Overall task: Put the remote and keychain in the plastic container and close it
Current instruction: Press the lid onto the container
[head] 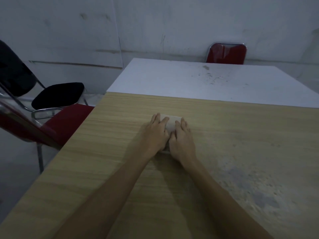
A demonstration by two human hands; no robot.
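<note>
Two bare forearms reach forward from the bottom edge across a pale wood-grain tabletop (103,169). Its right side looks dusty and blotched.

At mid-table, the left hand (156,133) and right hand (181,140) lie side by side, palms down, on top of a small pale plastic container (170,122). The fingers (163,120) of both hands are stretched forward and laid flat, close together, pressing on its top rather than pinching anything. Only a strip of the container shows between and beyond the hands, plus a sliver of its near edge.

The remote and keychain are not visible anywhere; they are probably already inside, though that cannot be confirmed. The step seems to be pressing the lid shut.

Possible trouble: the hands hide the rim, so a corner may stay unlatched unnoticed. Uneven pressure could tip the light box or make it skid on the smooth surface. If something inside stands too tall, the lid may bow and spring back.

Beyond, a white table (189,80) butts against the wooden one. A red chair (227,53) stands at its far side. To the left sit a black chair (57,94) and another red chair (67,121).
</note>
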